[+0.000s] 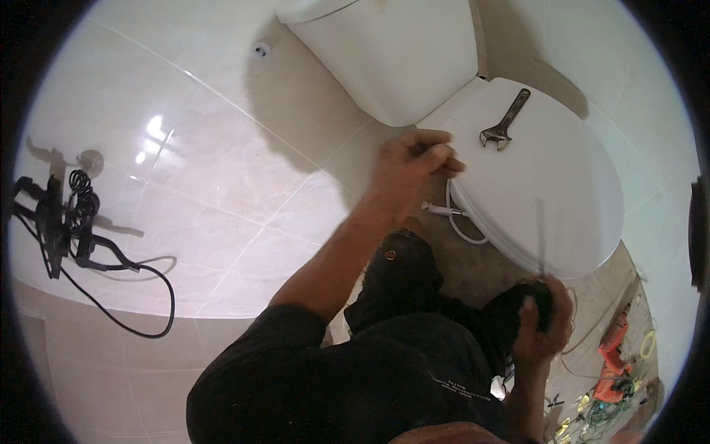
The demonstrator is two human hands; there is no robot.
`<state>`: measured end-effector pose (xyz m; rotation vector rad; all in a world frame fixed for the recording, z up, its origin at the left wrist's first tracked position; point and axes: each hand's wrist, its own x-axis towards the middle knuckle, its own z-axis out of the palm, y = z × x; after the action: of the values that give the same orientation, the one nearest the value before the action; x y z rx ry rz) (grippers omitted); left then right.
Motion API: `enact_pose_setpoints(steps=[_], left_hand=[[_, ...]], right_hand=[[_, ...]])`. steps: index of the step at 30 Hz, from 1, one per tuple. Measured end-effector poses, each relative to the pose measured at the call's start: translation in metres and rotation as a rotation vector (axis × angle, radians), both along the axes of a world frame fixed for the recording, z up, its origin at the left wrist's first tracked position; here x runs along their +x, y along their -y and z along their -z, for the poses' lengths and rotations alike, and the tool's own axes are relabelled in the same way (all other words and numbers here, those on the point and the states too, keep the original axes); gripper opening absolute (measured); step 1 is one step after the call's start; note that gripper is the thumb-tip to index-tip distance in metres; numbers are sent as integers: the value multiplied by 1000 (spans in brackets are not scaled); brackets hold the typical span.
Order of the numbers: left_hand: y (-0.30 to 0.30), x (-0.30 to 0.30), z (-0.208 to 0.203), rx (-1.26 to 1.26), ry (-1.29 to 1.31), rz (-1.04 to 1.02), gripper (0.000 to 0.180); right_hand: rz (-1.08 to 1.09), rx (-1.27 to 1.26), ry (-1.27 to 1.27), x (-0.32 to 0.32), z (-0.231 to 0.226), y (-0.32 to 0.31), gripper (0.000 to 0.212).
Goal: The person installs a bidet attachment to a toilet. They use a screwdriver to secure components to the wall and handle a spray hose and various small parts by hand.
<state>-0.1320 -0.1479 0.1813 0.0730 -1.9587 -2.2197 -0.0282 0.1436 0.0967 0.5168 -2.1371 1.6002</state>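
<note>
Gripping: left hand (414,166) is bunched with fingers curled together at the upper end of a thin white hose (452,214), by the rear left edge of the toilet lid (547,185); whether the fingertips actually pinch the hose I cannot tell.
Hose: it drops from that hand in a curve down the left side of the bowl, passing a small white fitting (438,210) that juts out beside it.
Right hand: right hand (543,322) is lower down, in front of the bowl, fingers wrapped tight round a dark object (534,300) too blurred to name.
Toilet: lid shut, white, with the cistern (392,55) behind it against the tiled wall.
Wrench: a dark adjustable wrench (505,120) lies loose on the lid near its rear, well apart from both hands.
Wall, left: a black holder with a coiled cable (70,222) hangs on the glossy tiles, its lead looping downward.
Floor, right: an orange power tool (612,355) lies among wires and small bits near the lower right edge.
Person: dark sleeves and dark shirt fill the lower middle.
</note>
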Motion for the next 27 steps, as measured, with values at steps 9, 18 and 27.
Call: enact_pose_setpoints(steps=[9,18,27], left_hand=[[97,27,-10,588,-106,3,20],[127,20,-1,572,-76,-13,21],[147,14,0,263,-97,-121,29]], right_hand=[[-336,30,-159,-73,-73,139,45],[-383,26,-128,-86,-74,175,43],[-468,-53,482,-88,-82,186,34]])
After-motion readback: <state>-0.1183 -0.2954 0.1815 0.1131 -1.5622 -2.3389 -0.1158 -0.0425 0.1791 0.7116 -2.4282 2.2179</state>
